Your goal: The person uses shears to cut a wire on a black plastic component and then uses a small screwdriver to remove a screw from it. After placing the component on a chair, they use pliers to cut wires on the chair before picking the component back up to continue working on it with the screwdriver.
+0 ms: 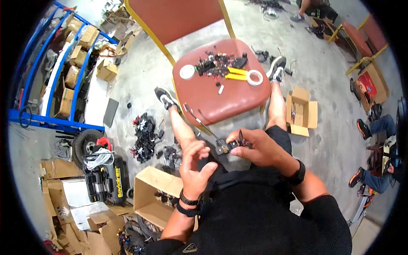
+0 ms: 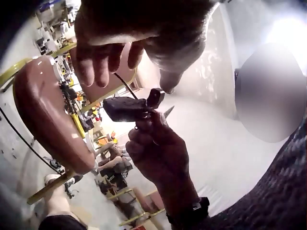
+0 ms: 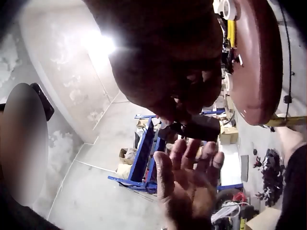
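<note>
In the head view my right hand (image 1: 259, 146) pinches a small black part (image 1: 222, 149) between thumb and fingers. A thin black cable (image 1: 203, 123) runs from the part toward the chair. A dark pointed piece (image 1: 241, 138) pokes out by the right fingers. My left hand (image 1: 195, 168) holds nothing, fingers spread and loosely bent beside the part. From the left wrist the part (image 2: 125, 109) looks like a dark block, with the right hand (image 2: 160, 148) gripping it from below. In the right wrist view the left hand (image 3: 189, 189) faces palm up near it.
A red-brown chair (image 1: 212, 102) stands ahead, bearing tangled electronic parts (image 1: 216, 63), yellow-handled pliers (image 1: 236, 74) and a white tape roll (image 1: 255, 77). Black parts (image 1: 144, 138) lie on the floor. Open cardboard boxes (image 1: 302, 111) and a blue shelf (image 1: 55, 121) flank the person's legs.
</note>
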The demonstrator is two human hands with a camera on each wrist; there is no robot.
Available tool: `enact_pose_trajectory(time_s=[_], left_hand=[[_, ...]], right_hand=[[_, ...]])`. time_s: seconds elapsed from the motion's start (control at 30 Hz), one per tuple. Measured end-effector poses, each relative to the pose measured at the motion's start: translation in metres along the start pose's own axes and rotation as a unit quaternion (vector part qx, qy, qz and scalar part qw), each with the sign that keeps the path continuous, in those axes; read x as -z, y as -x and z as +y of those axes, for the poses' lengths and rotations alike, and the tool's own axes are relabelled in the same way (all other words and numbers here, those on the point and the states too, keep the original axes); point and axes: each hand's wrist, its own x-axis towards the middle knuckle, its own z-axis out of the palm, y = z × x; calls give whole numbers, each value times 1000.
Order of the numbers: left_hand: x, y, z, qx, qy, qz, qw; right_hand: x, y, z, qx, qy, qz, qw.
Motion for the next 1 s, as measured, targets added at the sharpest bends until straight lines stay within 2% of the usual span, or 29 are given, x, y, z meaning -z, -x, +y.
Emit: enact_pose_trajectory(time_s=[0.07, 0.1, 0.13, 0.2, 0.27, 0.33, 0.4, 0.5, 0.6, 0.63, 0.73, 0.77, 0.9, 0.93, 1.0], left_hand=[[4, 0, 5, 138, 129, -36, 981], [3, 1, 1, 152, 190, -47, 969], [0, 0, -3, 133, 213, -44, 967], [1, 2, 5, 151, 261, -98, 948], [2, 1, 7, 181, 275, -125, 936], [9, 2, 0, 162, 248, -167, 940], [13, 2, 7, 140, 154, -210, 955], [10, 8, 6, 162, 133, -255, 944], [7, 13, 10, 204, 109, -244, 942], [-3, 14, 20, 203, 138, -194, 950], [1, 17, 0, 197, 154, -128, 960], [1, 16, -4, 164, 150, -101, 970], [2, 6, 15, 152, 223, -61, 961], [4, 3, 15, 149, 221, -59, 962], [2, 0, 20, 144, 212, -23, 966]], right_hand=[[1, -3, -4, 55, 26, -20, 998], [0, -5, -6, 95, 41, -38, 994], [-2, -8, -6, 136, 56, -56, 988], [-8, -7, -3, 136, 44, -105, 984], [-10, -5, -1, 126, 59, -139, 980], [-11, -2, -5, 97, 42, -163, 981], [-11, 0, -6, 49, 25, -206, 977], [-11, 0, -11, 38, 20, -203, 978], [-12, 3, -7, 20, 37, -182, 982], [-11, 4, -16, 10, 33, -165, 986], [-10, 7, -28, -37, 39, -97, 994], [-10, 8, -29, -57, 43, -72, 995], [-11, 9, -26, -93, 26, -53, 994], [-14, 11, -29, -84, 20, -45, 995], [-17, 13, -29, -3, 75, -32, 997]])
